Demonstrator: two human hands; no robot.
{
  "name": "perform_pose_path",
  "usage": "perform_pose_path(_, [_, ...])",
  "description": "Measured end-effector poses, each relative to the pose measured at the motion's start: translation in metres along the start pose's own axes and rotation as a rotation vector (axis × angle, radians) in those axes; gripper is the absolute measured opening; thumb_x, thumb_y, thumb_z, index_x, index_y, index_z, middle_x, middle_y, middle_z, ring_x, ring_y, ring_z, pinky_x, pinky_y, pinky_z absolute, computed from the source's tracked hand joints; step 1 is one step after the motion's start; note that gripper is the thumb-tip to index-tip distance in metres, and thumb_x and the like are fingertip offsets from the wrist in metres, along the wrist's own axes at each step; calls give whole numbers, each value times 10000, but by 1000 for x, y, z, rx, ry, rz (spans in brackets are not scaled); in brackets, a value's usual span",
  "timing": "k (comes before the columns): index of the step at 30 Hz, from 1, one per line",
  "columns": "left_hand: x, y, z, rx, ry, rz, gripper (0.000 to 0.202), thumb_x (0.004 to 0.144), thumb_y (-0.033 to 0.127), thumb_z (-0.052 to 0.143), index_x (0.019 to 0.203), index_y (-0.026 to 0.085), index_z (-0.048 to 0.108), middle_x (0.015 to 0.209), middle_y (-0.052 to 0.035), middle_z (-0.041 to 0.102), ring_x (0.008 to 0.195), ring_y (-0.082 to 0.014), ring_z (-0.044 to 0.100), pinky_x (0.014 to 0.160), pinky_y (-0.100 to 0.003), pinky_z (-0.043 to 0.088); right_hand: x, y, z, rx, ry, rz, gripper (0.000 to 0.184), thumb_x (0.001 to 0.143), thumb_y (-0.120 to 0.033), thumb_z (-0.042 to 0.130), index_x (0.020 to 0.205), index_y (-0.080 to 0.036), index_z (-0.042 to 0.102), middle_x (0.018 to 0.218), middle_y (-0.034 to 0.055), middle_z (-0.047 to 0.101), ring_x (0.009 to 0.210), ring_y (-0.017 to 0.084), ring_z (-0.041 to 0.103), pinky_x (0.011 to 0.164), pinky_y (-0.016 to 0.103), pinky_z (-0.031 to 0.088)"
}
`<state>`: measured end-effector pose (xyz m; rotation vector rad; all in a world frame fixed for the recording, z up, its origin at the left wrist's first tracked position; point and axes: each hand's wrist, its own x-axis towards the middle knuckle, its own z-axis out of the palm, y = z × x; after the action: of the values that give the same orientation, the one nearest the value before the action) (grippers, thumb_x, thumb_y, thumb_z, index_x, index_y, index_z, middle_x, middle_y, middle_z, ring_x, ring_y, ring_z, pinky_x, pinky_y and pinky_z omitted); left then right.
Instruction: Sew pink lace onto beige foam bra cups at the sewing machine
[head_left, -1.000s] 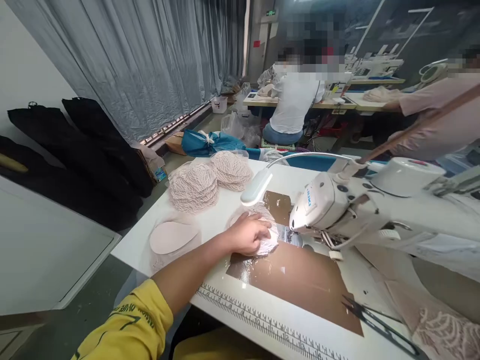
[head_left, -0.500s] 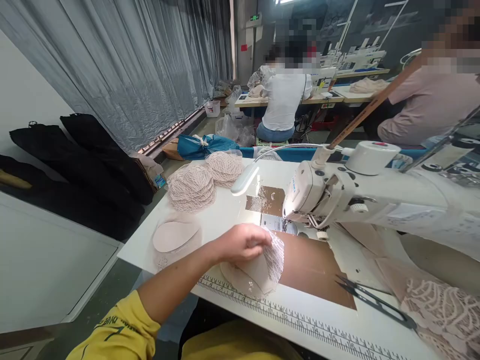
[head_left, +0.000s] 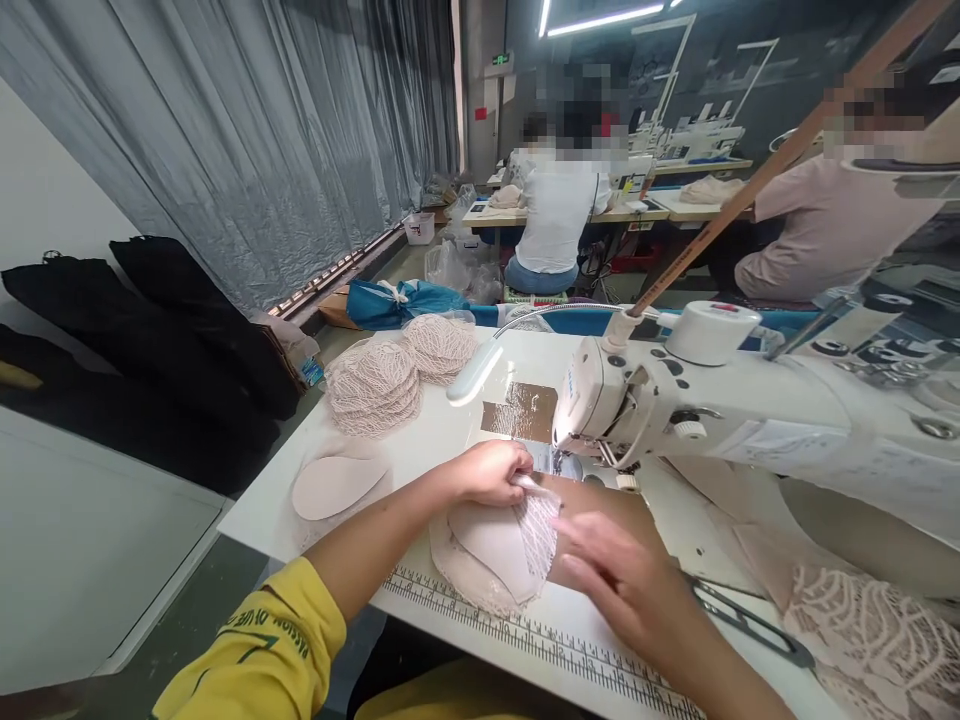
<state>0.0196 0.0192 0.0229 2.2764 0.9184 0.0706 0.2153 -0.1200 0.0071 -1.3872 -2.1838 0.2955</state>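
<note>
A pale beige lace bra cup (head_left: 487, 555) lies at the table's front, over the printed ruler strip. My left hand (head_left: 493, 472) pinches its upper edge, where the lace is folded over the smooth lining. Coming in from the right, my right hand (head_left: 619, 565) has its thumb and fingers apart, with the index fingertip at the lace's right edge; whether it touches is blurred. Just beyond my left hand is the needle area of a white sewing machine (head_left: 596, 400). Black thread snips (head_left: 750, 620) rest right of my right hand.
Stacked lace cups (head_left: 375, 390) stand at the table's back left, with a smooth cup piece (head_left: 341, 485) nearer. A lamp (head_left: 474, 375) reaches over the table. More lace fabric (head_left: 870, 620) lies at right. Two people sit at tables beyond.
My right hand has come in from the right to the lace edge. My left hand keeps its pinch on the cup. The view has shifted slightly.
</note>
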Motion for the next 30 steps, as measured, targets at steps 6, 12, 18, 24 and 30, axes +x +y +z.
perform_pose_path(6, [4, -8, -11, -210, -245, -3, 84, 701, 139, 633, 773, 162, 594, 671, 52, 556, 596, -82, 475, 547, -175, 359, 26, 18, 25, -191, -221, -78, 299, 921, -217, 426, 1117, -218, 651, 807, 52, 590, 707, 198, 576, 571, 288, 432])
perform_pose_path(12, [-4, -31, -39, -314, -344, -53, 213, 652, 234, 726, 590, 132, 550, 560, 36, 531, 502, -76, 449, 486, -191, 330, 18, 12, 22, -176, -217, -43, 304, 966, -248, 357, 1036, -210, 651, 778, 43, 545, 678, 180, 539, 583, 284, 417])
perform_pose_path(18, [-21, -29, -38, -376, -99, 26, 96, 760, 193, 582, 715, 131, 524, 1050, -58, 608, 727, -93, 541, 599, -186, 373, 17, 10, 22, -158, -199, -29, 281, 941, -226, 383, 1010, -218, 656, 842, 65, 568, 709, 187, 548, 606, 303, 459])
perform_pose_path(24, [-10, -14, -17, -116, -1, -38, 332, 687, 248, 677, 992, 154, 587, 806, 0, 568, 677, -129, 474, 581, -218, 335, 22, 10, 22, -167, -135, -8, 255, 909, -287, 475, 1062, -264, 678, 1429, 131, 434, 1289, 333, 405, 952, 520, 434])
perform_pose_path(30, [-19, -20, -13, -220, -150, 15, 55, 701, 173, 607, 745, 154, 579, 655, 44, 507, 596, -93, 446, 534, -190, 320, 17, 20, 10, 262, -210, 47, 273, 919, -358, 456, 1014, -239, 683, 982, 81, 717, 1009, 258, 643, 850, 431, 521])
